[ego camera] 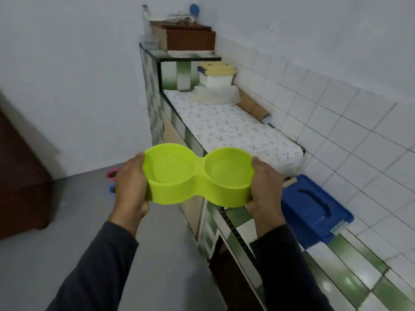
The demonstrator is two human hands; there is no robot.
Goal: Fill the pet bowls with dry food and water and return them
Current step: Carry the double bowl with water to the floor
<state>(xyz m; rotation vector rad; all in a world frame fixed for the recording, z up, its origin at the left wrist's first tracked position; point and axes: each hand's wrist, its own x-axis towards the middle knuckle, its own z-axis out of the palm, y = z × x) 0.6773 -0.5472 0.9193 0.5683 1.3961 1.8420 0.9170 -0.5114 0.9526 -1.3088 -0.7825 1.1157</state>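
A lime green double pet bowl hangs in the air in front of me, level, with both round wells showing nothing inside. My left hand grips its left end, thumb on the rim and fingers under the base. My right hand grips its right end the same way. The bowl is held beside the edge of a tiled counter. On the floor behind my left hand, a pink bowl and a blue bowl peek out, mostly hidden.
The counter carries a floral cloth, a cardboard tube, stacked plastic tubs and a blue lidded box. A raised shelf holds a brown box and a bottle. A dark wooden cabinet stands at left on the grey floor.
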